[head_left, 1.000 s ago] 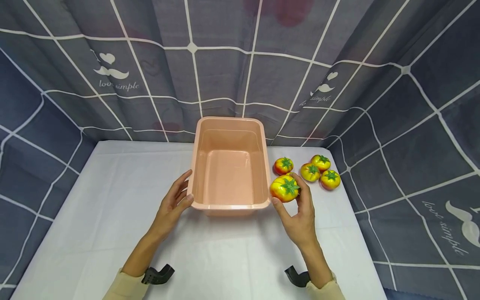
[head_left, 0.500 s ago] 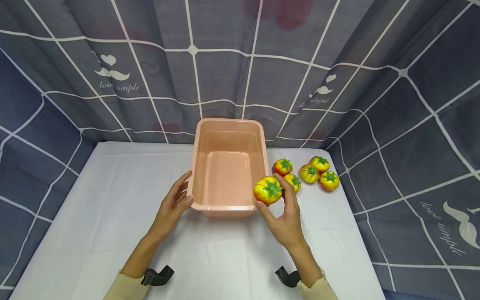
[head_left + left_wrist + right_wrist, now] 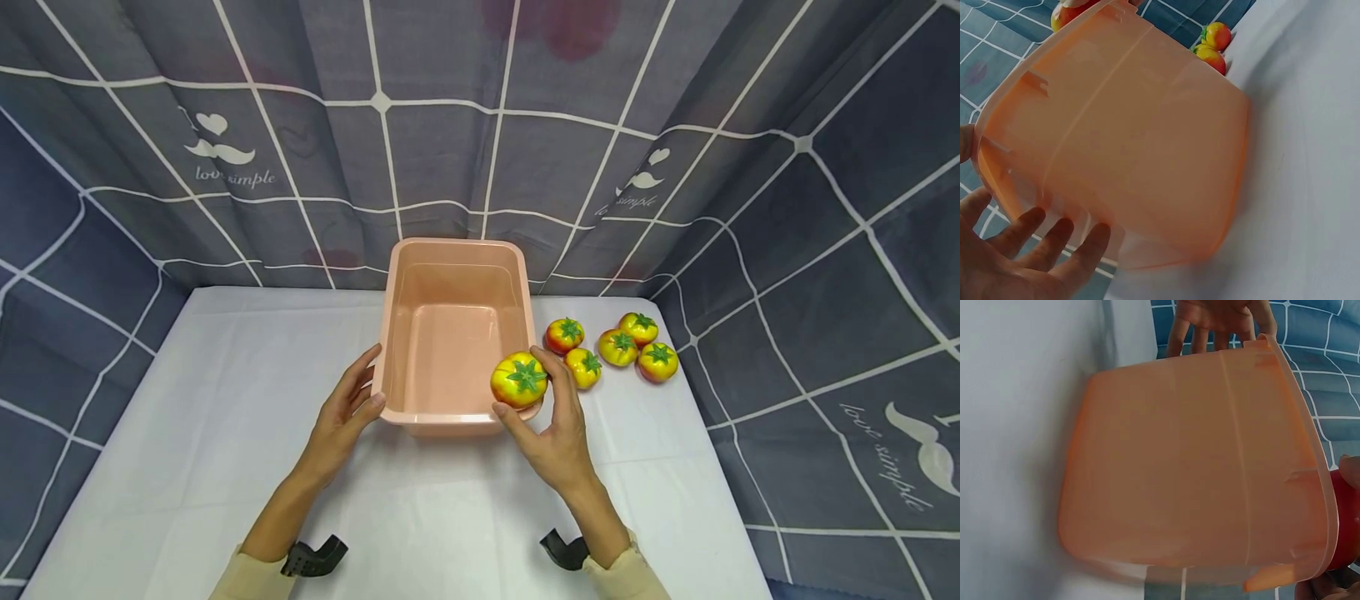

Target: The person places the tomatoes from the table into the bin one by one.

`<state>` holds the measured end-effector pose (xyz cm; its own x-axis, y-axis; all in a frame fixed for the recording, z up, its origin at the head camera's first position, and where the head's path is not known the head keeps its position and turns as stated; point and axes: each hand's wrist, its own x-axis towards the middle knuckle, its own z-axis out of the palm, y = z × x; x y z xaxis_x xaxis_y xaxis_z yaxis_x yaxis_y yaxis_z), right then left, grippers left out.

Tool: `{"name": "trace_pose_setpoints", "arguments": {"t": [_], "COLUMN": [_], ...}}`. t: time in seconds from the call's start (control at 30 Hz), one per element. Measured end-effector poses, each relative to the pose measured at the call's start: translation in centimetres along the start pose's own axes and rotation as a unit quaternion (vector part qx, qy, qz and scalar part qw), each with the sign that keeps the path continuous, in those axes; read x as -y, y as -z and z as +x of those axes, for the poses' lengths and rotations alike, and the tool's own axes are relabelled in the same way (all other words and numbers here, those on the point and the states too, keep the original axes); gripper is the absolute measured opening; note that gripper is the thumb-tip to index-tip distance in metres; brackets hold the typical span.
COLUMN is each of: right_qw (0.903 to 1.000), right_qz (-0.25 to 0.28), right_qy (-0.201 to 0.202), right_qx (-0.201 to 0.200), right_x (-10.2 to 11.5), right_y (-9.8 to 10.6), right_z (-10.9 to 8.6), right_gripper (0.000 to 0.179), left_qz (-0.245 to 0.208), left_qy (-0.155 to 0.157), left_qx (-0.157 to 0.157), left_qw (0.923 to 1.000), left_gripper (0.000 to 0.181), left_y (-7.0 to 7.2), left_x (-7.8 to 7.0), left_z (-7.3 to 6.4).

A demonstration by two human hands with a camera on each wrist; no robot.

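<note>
My right hand [image 3: 553,433] pinches a yellow-and-red tomato [image 3: 519,379] with a green leafy top between thumb and fingers. The tomato overlaps the front right corner of a pink plastic bin [image 3: 397,333], at rim height. In the right wrist view, a red part of the tomato [image 3: 1346,519] shows just past the bin's rim. On the bin's left side, my left hand [image 3: 339,425] rests its fairly straight fingers and thumb at the rim and outer wall. The left wrist view shows those spread fingers [image 3: 1060,240] against the outer wall. The bin's visible floor is bare.
Several more tomatoes [image 3: 618,347] lie on the white-covered table [image 3: 247,400] to the bin's right, one [image 3: 582,367] close behind my right hand. Dark grey checked cloth [image 3: 442,158] hangs at the back and both sides. Black wrist mounts [image 3: 315,557] sit on both forearms.
My right hand has carried the tomato leftward, from beside the bin's right side to over its front right corner. A tomato behind that hand has come into view. My left hand stays put.
</note>
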<state>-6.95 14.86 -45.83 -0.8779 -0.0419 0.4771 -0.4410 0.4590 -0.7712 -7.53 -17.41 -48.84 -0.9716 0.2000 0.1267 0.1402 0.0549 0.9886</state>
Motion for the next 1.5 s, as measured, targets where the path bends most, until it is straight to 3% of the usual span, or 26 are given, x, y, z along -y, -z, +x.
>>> {"name": "trace_pose_setpoints", "arguments": {"t": [0.53, 0.7, 0.97, 1.3, 1.5], "right_qw": [0.9992, 0.9990, 0.9976, 0.9949, 0.9854], "right_qz": [0.037, 0.040, 0.058, 0.040, 0.031], "right_qy": [-0.010, 0.005, 0.002, -0.046, -0.126], "right_qx": [-0.011, -0.019, -0.039, -0.080, -0.110], "right_x": [-0.4, -0.5, -1.8, -5.7, -9.3], "right_y": [0.1, 0.2, 0.8, 2.3, 3.0], "right_z": [-0.1, 0.0, 0.1, 0.6, 1.0], "right_gripper": [0.084, 0.082, 0.072, 0.050, 0.048], "left_qz": [0.003, 0.004, 0.010, 0.002, -0.001], "left_qy": [0.005, 0.012, 0.017, 0.017, 0.009], "left_qx": [-0.006, -0.012, -0.015, -0.015, -0.008], "left_qw": [1.0000, 0.9999, 0.9997, 0.9998, 0.9999], "left_gripper": [0.070, 0.070, 0.071, 0.070, 0.070], "left_y": [0.0, 0.0, -0.1, 0.0, 0.0], "left_x": [0.0, 0.0, 0.0, 0.2, 0.3], "left_z": [0.0, 0.1, 0.0, -0.1, -0.1]}}
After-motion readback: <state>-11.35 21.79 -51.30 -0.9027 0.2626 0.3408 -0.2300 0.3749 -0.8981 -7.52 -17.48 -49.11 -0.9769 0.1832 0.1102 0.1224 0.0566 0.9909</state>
